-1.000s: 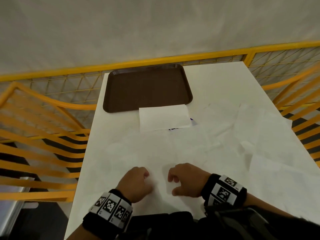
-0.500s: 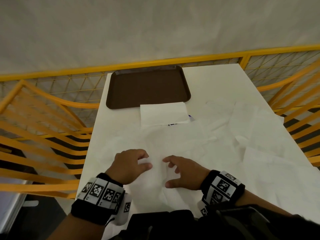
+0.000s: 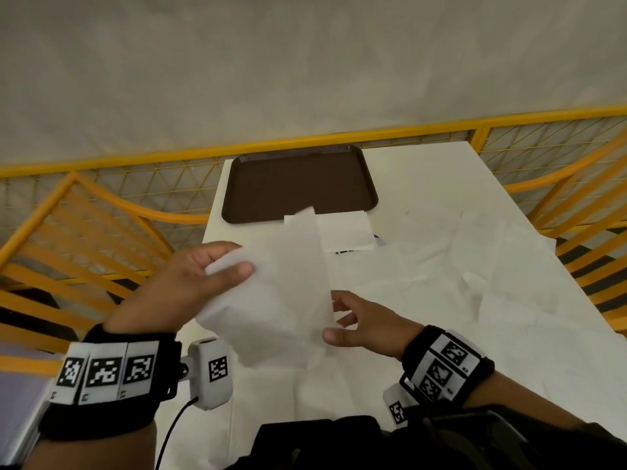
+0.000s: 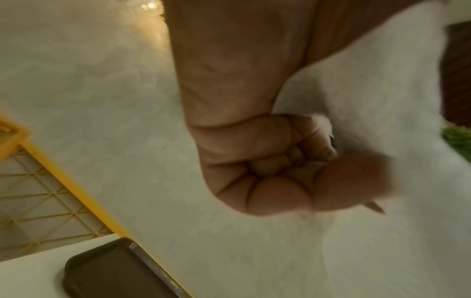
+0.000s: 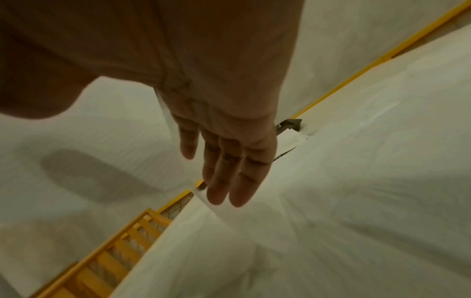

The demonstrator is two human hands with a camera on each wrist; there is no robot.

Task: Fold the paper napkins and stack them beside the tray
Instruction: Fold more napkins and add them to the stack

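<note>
My left hand [image 3: 217, 269] grips a white paper napkin [image 3: 281, 293] by its left edge and holds it raised above the table; the left wrist view shows the fingers [image 4: 280, 177] curled tight on the napkin [image 4: 369, 100]. My right hand [image 3: 353, 320] hovers at the napkin's right edge with fingers spread and holds nothing; in the right wrist view its fingers [image 5: 224, 171] are straight. A folded napkin [image 3: 342, 232] lies just in front of the brown tray [image 3: 298, 184]. Several unfolded napkins [image 3: 475, 266] cover the table's right side.
The white table [image 3: 424, 171] is fenced by yellow railings [image 3: 84, 232] on the left, back and right. A dark blue mark [image 3: 376, 238] peeks from under the folded napkin. The tray [image 4: 107, 278] also shows low in the left wrist view.
My left hand has lifted a napkin off the table and raised it forward and up. My right hand has uncurled and let the sheet go, and now hovers beside it.
</note>
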